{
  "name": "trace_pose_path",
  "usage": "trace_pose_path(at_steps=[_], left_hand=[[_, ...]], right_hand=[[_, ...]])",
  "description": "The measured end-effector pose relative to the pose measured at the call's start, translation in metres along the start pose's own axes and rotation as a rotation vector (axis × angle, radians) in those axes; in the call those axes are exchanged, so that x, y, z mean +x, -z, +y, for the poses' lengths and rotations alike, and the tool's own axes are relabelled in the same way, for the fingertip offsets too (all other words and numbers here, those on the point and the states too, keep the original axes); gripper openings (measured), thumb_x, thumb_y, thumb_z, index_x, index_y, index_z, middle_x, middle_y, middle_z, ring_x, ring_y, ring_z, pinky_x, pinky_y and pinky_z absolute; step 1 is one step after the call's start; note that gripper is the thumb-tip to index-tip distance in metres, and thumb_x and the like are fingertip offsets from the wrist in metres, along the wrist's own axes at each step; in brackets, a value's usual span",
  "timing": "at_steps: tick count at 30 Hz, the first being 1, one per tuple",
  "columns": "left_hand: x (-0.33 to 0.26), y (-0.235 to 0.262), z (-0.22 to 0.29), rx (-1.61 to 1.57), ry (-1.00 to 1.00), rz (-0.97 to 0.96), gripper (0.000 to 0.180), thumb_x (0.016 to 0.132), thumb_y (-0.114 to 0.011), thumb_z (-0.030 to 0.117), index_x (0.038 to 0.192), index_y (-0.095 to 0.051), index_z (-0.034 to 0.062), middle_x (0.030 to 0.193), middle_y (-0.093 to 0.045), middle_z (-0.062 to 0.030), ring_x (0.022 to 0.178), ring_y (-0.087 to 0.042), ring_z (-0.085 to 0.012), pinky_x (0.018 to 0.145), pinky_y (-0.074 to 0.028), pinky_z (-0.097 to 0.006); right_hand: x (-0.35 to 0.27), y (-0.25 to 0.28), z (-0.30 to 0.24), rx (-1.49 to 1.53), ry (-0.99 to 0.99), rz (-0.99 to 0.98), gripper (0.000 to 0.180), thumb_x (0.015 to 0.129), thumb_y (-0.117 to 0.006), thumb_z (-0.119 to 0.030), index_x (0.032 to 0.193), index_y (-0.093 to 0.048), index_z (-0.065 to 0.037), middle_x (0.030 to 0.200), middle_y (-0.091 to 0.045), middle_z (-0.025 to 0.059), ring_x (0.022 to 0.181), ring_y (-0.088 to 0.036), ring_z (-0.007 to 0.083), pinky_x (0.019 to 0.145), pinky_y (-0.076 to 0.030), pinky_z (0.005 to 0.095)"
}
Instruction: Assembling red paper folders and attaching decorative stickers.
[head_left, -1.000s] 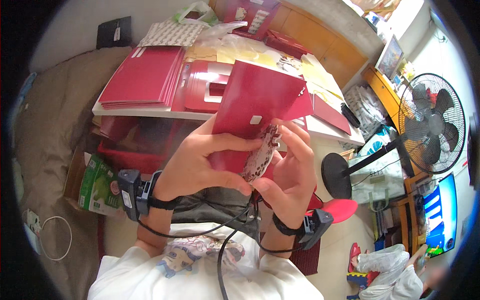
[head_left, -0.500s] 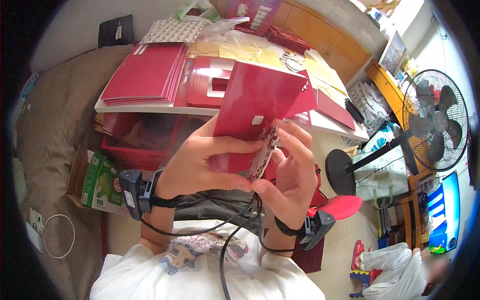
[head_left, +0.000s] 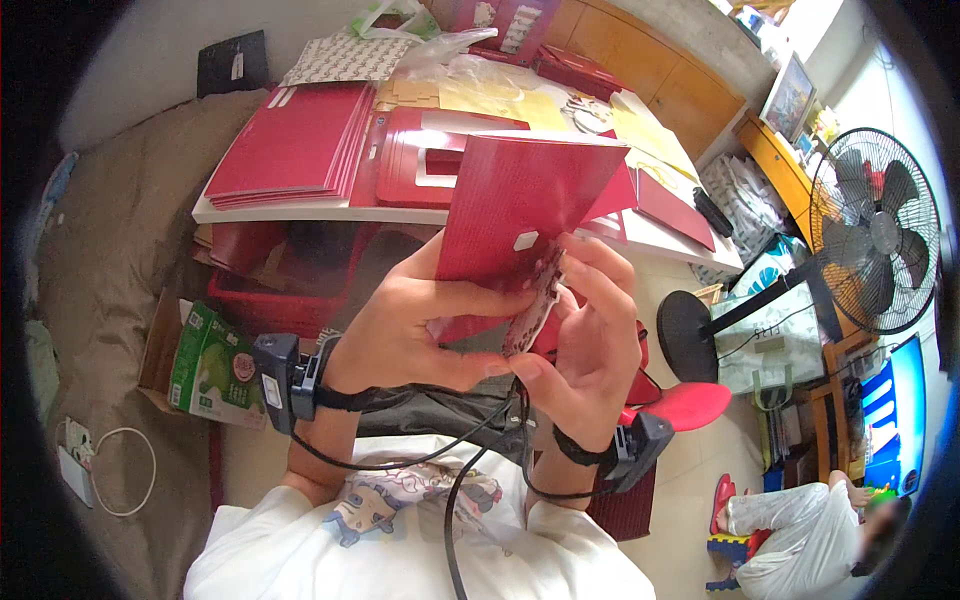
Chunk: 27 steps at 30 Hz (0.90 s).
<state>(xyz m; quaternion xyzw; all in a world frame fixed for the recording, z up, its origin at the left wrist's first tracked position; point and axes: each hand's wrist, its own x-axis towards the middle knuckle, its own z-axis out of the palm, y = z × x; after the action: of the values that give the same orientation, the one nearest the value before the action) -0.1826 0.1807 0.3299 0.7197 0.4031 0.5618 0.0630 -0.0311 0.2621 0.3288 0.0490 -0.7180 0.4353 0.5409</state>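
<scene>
Between my hands, above my lap, is a thin, flat piece with a dark spotted pattern and pale uneven edges. My left hand pinches it from the left, thumb below and fingers above. On the other side my right hand is closed on it, thumb at its lower end and fingers along its upper end. A glossy red card stands up behind the fingers, tilted, with a small white patch near the piece's upper end. The fingers hide where card and piece meet.
A white table ahead bears a stack of red boards and red framed panels. Below it sits a red crate. A green box is at left. Right are a fan, a red stool and a seated person.
The red card has turned a little, and its top edge now lies more level. The spotted piece has tilted slightly in my fingers. Both hands keep their grip.
</scene>
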Motion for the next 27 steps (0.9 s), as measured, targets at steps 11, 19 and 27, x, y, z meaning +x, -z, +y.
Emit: trace_pose_path(at_steps=[11, 19, 27], left_hand=[[-0.003, 0.003, -0.003, 0.001, 0.01, -0.002, 0.044, 0.055, -0.077, 0.005, 0.098, -0.066, 0.0034, 0.121, -0.048, -0.0186, 0.109, -0.052, -0.033, 0.089, -0.043, -0.037], [-0.004, 0.002, -0.007, 0.005, -0.008, -0.01, 0.047, 0.054, -0.076, 0.004, 0.1, -0.065, 0.0034, 0.122, -0.046, -0.0192, 0.111, -0.05, -0.0341, 0.09, -0.042, -0.038], [-0.002, 0.001, -0.007, 0.029, 0.002, -0.039, 0.044, 0.055, -0.075, 0.004, 0.098, -0.065, 0.0033, 0.124, -0.045, -0.0198, 0.112, -0.049, -0.0346, 0.09, -0.042, -0.038]], right_hand=[[-0.001, -0.001, 0.006, -0.006, -0.006, -0.029, 0.058, 0.065, -0.074, -0.01, 0.117, -0.051, -0.002, 0.123, -0.038, 0.0171, 0.109, -0.046, 0.0249, 0.089, -0.041, 0.0336], [-0.001, 0.0, 0.005, -0.03, -0.004, -0.032, 0.058, 0.064, -0.073, -0.009, 0.117, -0.051, -0.002, 0.122, -0.039, 0.0174, 0.109, -0.047, 0.0261, 0.089, -0.042, 0.0347], [-0.003, 0.002, 0.011, -0.055, 0.026, -0.015, 0.058, 0.065, -0.074, -0.012, 0.116, -0.049, -0.002, 0.122, -0.039, 0.0175, 0.107, -0.047, 0.0248, 0.088, -0.041, 0.0346]])
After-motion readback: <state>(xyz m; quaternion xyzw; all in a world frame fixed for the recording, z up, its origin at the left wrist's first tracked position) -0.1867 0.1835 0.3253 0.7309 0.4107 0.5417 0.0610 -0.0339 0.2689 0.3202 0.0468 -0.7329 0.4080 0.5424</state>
